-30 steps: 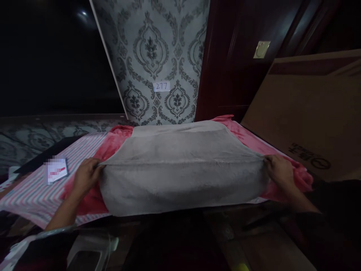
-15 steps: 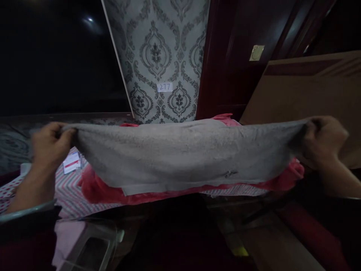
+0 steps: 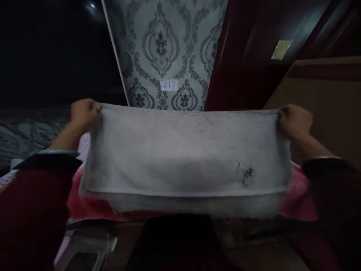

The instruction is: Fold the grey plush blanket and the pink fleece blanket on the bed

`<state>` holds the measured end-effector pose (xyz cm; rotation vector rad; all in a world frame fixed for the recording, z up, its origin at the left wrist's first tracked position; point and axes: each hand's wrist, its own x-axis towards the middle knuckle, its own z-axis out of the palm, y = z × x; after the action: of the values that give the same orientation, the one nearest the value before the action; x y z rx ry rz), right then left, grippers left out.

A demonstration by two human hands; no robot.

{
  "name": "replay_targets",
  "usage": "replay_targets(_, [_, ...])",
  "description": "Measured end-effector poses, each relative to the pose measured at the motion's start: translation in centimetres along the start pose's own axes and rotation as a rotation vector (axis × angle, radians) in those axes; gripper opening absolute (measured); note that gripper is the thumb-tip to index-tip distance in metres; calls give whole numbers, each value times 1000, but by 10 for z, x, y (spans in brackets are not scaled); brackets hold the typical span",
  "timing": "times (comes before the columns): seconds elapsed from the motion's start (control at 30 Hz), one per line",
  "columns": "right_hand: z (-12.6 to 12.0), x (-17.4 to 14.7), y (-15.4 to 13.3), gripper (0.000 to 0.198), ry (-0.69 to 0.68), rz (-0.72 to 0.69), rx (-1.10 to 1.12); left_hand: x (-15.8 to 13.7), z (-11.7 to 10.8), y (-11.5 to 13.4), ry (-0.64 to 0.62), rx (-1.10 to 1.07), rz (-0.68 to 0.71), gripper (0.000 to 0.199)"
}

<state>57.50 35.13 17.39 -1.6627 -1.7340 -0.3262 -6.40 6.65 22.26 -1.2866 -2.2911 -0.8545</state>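
A grey towel (image 3: 180,154) hangs stretched between my two hands, its upper edge nearly straight and its lower part folded in layers. My left hand (image 3: 84,113) is closed on the upper left corner. At the upper right corner, my right hand (image 3: 296,119) grips it the same way. A dark embroidered or printed mark (image 3: 247,174) shows at the towel's lower right, blurred by motion. Behind and below the towel lies a pinkish-red cloth (image 3: 93,209), showing at both sides and along the front; the towel hides its middle.
A striped cover (image 3: 84,146) peeks out beside my left forearm. Low at the left is a pale plastic container (image 3: 81,244). A large dark screen (image 3: 56,56) stands at the left, a cardboard box (image 3: 327,109) at the right. Patterned wallpaper (image 3: 186,49) bears a paper label (image 3: 169,85) reading 277.
Both hands have risen and come closer together, lifting the towel's top edge. The towel now hangs flatter and taller, covering more of the red cloth. The view has shifted slightly.
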Motion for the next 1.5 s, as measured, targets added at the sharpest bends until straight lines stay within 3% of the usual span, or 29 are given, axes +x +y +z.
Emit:
replay_targets(0.1, [60, -10, -28, 46, -125, 42, -25, 8, 77, 14, -79, 54, -149, 53])
replay_targets(0.17, [100, -39, -35, 58, -239, 6, -38, -9, 128, 13, -196, 136, -72, 60])
replay_targets(0.23, [134, -79, -30, 58, -443, -72, -77, -38, 171, -1, -444, 193, 96, 58])
replay_targets(0.3, [158, -122, -15, 54, -614, -122, -134, -70, 202, -25, -644, 239, 193, 59])
replay_targets(0.4, [170, -170, 16, 57, -597, -140, -181, -107, 223, -65, -561, 247, 223, 59])
replay_targets(0.5, [163, -194, 43, 60, -538, -131, -241, -126, 218, -92, -504, 232, 218, 62])
replay_targets(0.6, [151, -211, 61, 60, -471, -152, -240, -144, 197, -102, -502, 218, 193, 64])
replay_targets(0.73, [139, -238, 76, 56, -389, -308, -106, -177, 167, -104, -526, 157, 279, 67])
replay_targets(0.83, [129, -254, 80, 56, -402, -444, 4, -197, 150, -107, -565, 79, 405, 70])
replay_targets(1.03, [116, -262, 74, 54, -427, -549, 91, -200, 130, -106, -629, 63, 446, 62])
replay_targets(1.27, [111, -264, 46, 49, -352, -544, 55, -201, 128, -93, -687, 114, 376, 70])
replay_targets(1.5, [88, -260, 28, 50, -516, -528, -59, -204, 124, -96, -616, 34, 313, 51])
